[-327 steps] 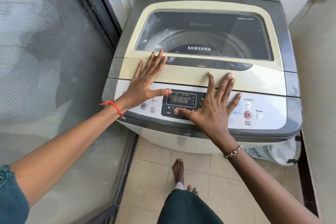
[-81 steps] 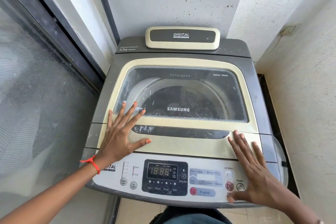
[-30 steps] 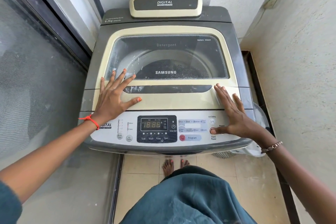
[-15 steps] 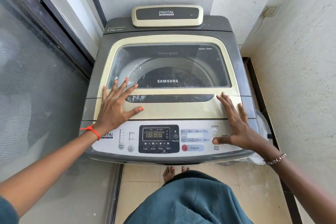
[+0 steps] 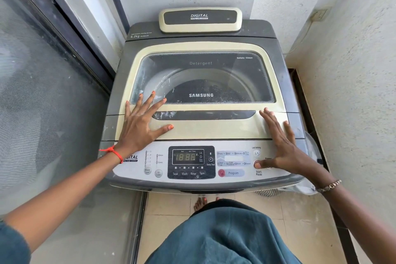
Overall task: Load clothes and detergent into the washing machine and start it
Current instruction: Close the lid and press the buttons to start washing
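A grey and cream top-loading washing machine (image 5: 199,34) stands in front of me with its glass lid (image 5: 214,128) closed. Through the glass I see the drum, dark inside. My left hand (image 5: 141,126) lies flat on the lid's front left, fingers spread, holding nothing. My right hand (image 5: 280,146) rests flat on the lid's right corner, and its thumb touches the red Start/Pause button (image 5: 256,164). The control panel (image 5: 192,162) shows a dim display reading 18:88.
A glass sliding door (image 5: 47,113) runs along the left. White walls close in behind and on the right (image 5: 353,92). A white plastic bag (image 5: 308,184) sits by the machine's right front. My feet and teal clothing (image 5: 225,236) are on the tiled floor below.
Both hands stay on the lid as before, the right thumb still on the Start/Pause button. The view has tilted slightly upward.
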`<control>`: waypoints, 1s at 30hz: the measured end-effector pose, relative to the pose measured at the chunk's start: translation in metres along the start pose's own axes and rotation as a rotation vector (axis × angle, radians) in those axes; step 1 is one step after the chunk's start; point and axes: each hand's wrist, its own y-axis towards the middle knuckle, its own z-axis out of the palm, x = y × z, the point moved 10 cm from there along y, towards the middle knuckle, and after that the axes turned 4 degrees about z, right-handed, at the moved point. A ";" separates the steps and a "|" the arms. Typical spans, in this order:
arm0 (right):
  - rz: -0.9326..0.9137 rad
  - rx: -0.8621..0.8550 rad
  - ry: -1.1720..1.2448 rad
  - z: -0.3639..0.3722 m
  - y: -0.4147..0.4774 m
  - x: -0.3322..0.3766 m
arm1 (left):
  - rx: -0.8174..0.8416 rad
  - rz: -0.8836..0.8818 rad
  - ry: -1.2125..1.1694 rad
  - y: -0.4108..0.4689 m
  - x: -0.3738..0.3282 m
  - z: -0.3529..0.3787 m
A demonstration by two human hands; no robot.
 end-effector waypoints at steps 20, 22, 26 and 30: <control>-0.003 0.000 0.032 0.001 0.000 -0.003 | 0.000 -0.001 0.005 0.000 0.000 0.000; -0.003 0.000 0.031 0.001 0.000 -0.003 | 0.001 -0.003 0.004 0.000 0.000 0.000; 0.000 0.004 0.031 0.001 0.001 -0.003 | 0.007 -0.005 0.010 0.000 0.000 0.001; -0.005 0.003 0.023 0.001 0.000 -0.003 | 0.004 -0.005 0.009 0.000 0.000 0.000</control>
